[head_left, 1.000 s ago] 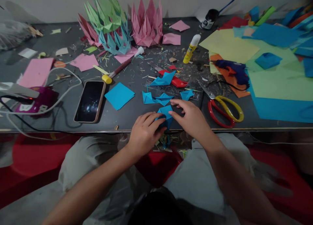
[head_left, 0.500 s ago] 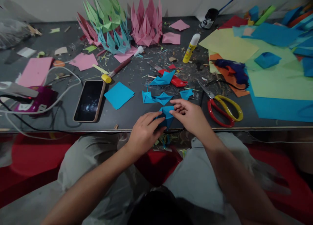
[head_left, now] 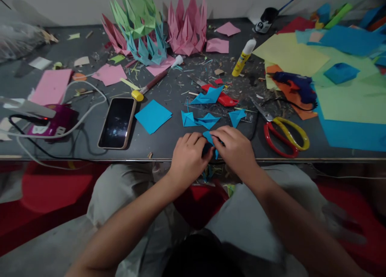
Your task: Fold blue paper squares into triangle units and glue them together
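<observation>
Between my hands, at the table's front edge, is a folded piece of blue paper (head_left: 208,137), mostly covered by my fingers. My left hand (head_left: 189,156) closes on its left side. My right hand (head_left: 235,146) pinches it from the right with thumb and fingertips. Just beyond lie several folded blue paper pieces: a long one (head_left: 208,95) partly over a red utility knife (head_left: 227,100), another (head_left: 208,120) nearer to me, and a small one (head_left: 237,116) to the right. A stack of blue paper squares (head_left: 153,116) rests left of them.
Scissors (head_left: 285,136) lie right of my hands, with a glue gun (head_left: 294,86) and glue stick (head_left: 244,58) beyond. A phone (head_left: 117,123) and purple socket block (head_left: 54,120) with cables are left. Pink (head_left: 187,27) and green (head_left: 137,15) folded-paper crowns stand behind, among paper scraps.
My hands have come closer together around the blue paper, and my fingers now cover more of it. The whole view has shifted slightly, so the table things appear further right.
</observation>
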A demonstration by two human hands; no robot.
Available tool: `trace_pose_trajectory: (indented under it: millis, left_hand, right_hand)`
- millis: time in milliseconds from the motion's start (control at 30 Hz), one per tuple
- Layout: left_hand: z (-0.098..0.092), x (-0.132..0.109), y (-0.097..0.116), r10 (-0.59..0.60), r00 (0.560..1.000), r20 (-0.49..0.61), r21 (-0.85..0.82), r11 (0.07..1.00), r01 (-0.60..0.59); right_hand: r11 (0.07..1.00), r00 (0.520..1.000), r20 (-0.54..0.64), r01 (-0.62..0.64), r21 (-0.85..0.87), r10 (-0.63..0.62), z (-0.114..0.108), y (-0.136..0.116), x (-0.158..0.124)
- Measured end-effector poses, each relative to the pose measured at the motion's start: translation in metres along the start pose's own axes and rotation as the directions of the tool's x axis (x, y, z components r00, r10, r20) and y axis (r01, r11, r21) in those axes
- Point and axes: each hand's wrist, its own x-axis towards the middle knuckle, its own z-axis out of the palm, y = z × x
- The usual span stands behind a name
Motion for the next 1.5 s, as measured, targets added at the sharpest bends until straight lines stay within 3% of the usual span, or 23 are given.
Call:
trace_pose_trajectory:
  millis: [300, 500, 867, 1133, 1333, 1500]
  left_hand:
    - [0.006, -0.005, -0.007, 0.058, 0.996, -0.062, 0.012, 0.998, -0.057]
    - [0.006, -0.005, -0.009, 0.064, 0.997, -0.053, 0.014, 0.998, -0.063]
    - [0.001, -0.001, -0.008, 0.011, 1.000, 0.001, 0.177, 0.984, -0.011]
    - [-0.001, 0.000, -0.007, 0.002, 1.000, 0.010, 0.197, 0.980, -0.004]
    - [0.003, -0.003, -0.008, 0.150, 0.989, 0.010, 0.145, 0.978, -0.150]
    - [-0.001, -0.001, -0.004, 0.150, 0.987, 0.053, 0.152, 0.976, -0.157]
  right_hand:
    - [0.975, 0.973, 0.082, 0.210, 0.069, -0.216, -0.011, 0.008, -0.004]
    - [0.974, 0.965, 0.144, 0.208, 0.090, -0.220, -0.010, 0.011, -0.005]
    - [0.967, 0.960, 0.166, 0.199, 0.158, -0.225, -0.010, 0.016, -0.002]
    - [0.959, 0.952, 0.180, 0.215, 0.186, -0.248, -0.013, 0.018, -0.001]
    - [0.954, 0.936, 0.208, 0.252, 0.164, -0.283, -0.015, 0.017, 0.000]
    - [0.974, 0.934, 0.275, 0.226, 0.034, -0.226, -0.024, 0.009, -0.002]
